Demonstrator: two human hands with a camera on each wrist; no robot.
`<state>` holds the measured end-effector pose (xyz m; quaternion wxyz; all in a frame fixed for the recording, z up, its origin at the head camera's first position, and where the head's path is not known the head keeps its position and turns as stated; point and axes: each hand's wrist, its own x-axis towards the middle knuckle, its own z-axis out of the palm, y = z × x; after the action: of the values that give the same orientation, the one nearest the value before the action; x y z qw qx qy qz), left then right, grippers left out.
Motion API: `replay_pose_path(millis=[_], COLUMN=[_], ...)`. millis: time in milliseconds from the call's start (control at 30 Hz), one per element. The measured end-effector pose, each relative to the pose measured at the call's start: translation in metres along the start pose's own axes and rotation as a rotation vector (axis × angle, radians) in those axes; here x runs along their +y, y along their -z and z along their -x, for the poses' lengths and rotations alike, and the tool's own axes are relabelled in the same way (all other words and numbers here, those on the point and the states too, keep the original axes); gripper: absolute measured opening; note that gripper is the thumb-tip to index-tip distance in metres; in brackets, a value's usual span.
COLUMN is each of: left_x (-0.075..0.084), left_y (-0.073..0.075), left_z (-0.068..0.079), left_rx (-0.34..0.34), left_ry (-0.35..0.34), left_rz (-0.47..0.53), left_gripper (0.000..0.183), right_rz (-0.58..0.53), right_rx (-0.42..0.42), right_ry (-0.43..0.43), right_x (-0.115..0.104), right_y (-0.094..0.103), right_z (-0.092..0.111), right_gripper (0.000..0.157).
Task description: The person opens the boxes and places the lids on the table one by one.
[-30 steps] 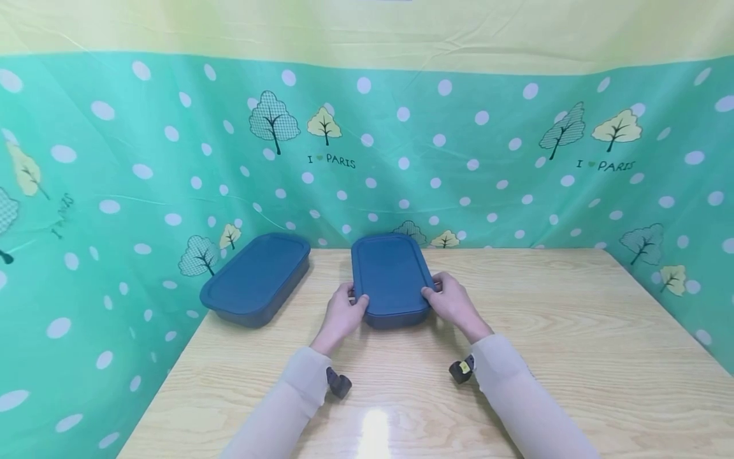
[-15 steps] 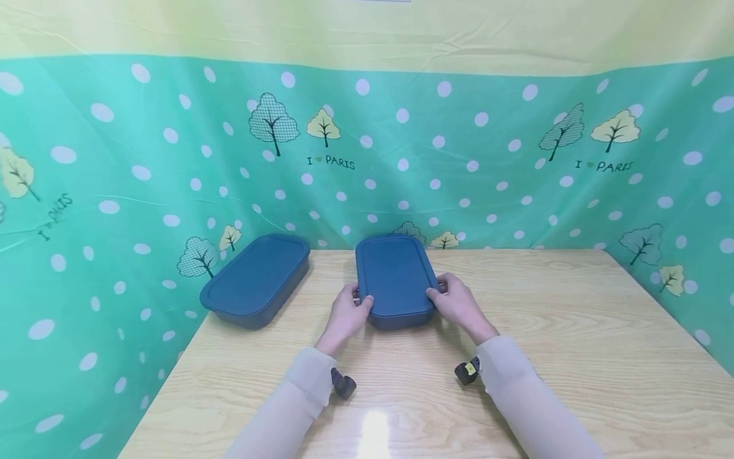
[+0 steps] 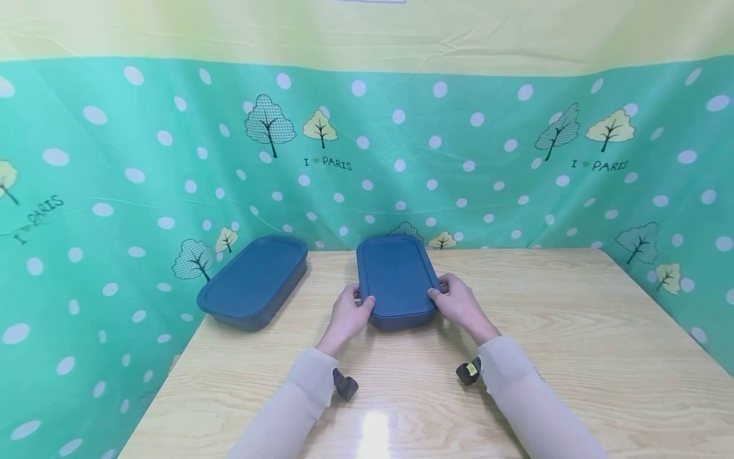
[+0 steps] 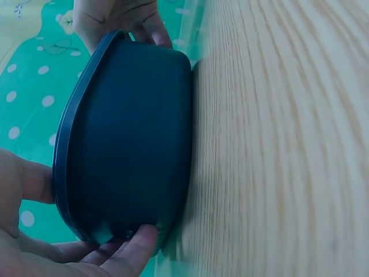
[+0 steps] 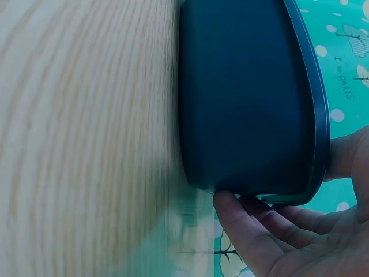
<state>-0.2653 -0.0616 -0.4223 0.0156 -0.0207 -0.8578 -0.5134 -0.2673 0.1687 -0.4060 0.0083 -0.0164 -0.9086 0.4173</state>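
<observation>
Reaching forward and angled inward, the left hand (image 3: 350, 313) and right hand (image 3: 460, 306) pinch opposite sides of one dark-blue, rounded-rectangular, plastic-looking lidded box (image 3: 398, 277), thumbs at the lid's edge. It sits between them on one pale wood-grain table (image 3: 573, 338). A second dark-blue box (image 3: 255, 277) lies apart, left of the grip.

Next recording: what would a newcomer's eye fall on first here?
Probably the green polka-dot cloth behind everything, printed with trees and "PARIS". Next, the dark blue lidded box at center, its sides gripped by the left hand and right hand. A similar blue box sits at the table's far left corner.
</observation>
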Motion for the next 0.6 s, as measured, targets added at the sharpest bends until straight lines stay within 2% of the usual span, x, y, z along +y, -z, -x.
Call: replay_pose_path(millis=[600], left_x=[0.0065], left_y=[-0.0039], left_z=[0.0026], left_rx=[-0.002], left_ry=[-0.016], left_rz=[0.034], left_gripper=[0.044], right_rz=[-0.005], right_rx=[0.013], right_ry=[-0.002], right_x=[0.0044], right_y=[0.003], right_z=[0.0013], right_gripper=[0.041])
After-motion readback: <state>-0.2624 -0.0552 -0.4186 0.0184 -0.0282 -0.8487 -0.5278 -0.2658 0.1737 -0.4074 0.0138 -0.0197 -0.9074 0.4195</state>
